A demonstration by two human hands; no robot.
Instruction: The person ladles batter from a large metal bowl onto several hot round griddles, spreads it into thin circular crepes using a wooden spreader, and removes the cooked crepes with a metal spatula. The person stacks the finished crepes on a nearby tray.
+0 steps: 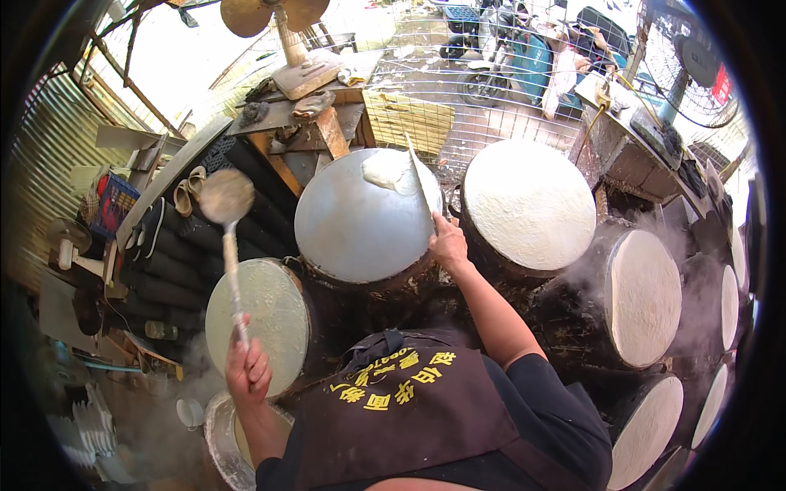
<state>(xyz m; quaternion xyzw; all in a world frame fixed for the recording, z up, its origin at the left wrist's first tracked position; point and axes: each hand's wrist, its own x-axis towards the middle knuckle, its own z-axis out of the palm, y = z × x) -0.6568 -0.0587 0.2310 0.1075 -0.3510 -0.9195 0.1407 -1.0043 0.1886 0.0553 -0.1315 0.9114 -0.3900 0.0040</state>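
My left hand (248, 372) is closed round the handle of a long ladle (227, 197), whose blurred bowl is raised over the left side. In front of me stands a round grey griddle (352, 233) with a small mound of pale batter (385, 170) near its far edge. At that griddle's right rim, my right hand (448, 243) grips a long, thin scraper (420, 178). The blade stands on edge beside the batter; whether it touches is unclear. A pale, thin layer covers the left griddle (254, 327). Another griddle (528, 204), coated white, sits to the right.
More coated griddles (645, 299) line the right side, with steam around them. A metal pot (214, 446) stands by my left forearm. Dark rolls (176, 254) and shoes (188, 188) lie at left. Beyond are a fan (296, 53), wire mesh and a scooter (530, 69).
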